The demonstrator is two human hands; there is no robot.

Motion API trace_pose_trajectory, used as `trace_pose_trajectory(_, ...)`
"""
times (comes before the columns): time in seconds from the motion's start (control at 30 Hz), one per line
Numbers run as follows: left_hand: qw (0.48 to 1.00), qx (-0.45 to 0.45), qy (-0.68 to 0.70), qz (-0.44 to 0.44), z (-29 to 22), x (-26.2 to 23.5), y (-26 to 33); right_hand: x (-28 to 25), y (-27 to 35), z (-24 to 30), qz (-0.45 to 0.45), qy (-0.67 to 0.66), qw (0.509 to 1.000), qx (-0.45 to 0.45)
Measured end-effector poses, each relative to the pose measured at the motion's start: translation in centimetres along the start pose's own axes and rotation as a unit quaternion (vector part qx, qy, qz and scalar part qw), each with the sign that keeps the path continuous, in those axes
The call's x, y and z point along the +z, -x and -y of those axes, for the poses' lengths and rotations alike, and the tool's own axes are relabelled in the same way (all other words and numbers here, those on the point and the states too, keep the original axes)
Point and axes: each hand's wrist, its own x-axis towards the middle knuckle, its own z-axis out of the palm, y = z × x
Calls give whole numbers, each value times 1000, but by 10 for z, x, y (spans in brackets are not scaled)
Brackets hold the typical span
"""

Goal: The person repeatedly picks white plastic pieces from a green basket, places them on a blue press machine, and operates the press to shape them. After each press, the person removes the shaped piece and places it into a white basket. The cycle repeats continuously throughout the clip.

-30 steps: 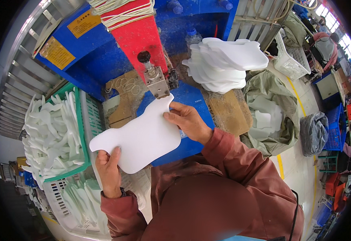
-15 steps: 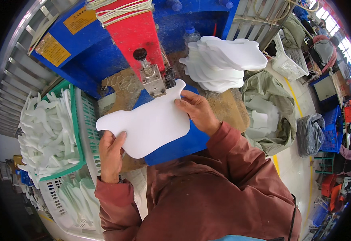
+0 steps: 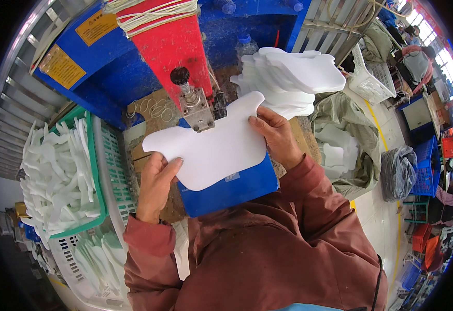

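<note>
Head view: white foam piece [image 3: 211, 147] between both hands' grip

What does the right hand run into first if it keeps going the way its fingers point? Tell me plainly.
The right hand points up and left across the white foam sheet it grips. First in that line is probably the metal machine head over the sheet's top edge, though depth is unclear.

Foam sheet [image 3: 211, 150]: under the machine head [image 3: 198, 106], between both hands
Foam stack [image 3: 288, 78]: behind, on the right
Basket [image 3: 99, 171]: left, holds foam pieces [image 3: 55, 176]
</note>
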Motion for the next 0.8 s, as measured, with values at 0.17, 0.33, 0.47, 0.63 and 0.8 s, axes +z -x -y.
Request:
trace_pose_trajectory(0.17,999,34,-17,0,-5,-11,-22,10,-19,8,7,29,999,-15)
trace_pose_trajectory(0.33,998,20,48,-36,3,-25,-17,24,-28,-4,29,1,999,-15)
trace_pose_trajectory(0.47,998,-1,49,-31,8,-28,-9,22,-19,-10,23,-16,1000,11)
trace_pose_trajectory(0.63,999,-3,41,-12,9,-14,-9,12,-6,-3,-19,-29,999,11)
trace_pose_trajectory(0.8,997,-2,76,9,10,4,-11,-1,7,10,-31,-38,999,20)
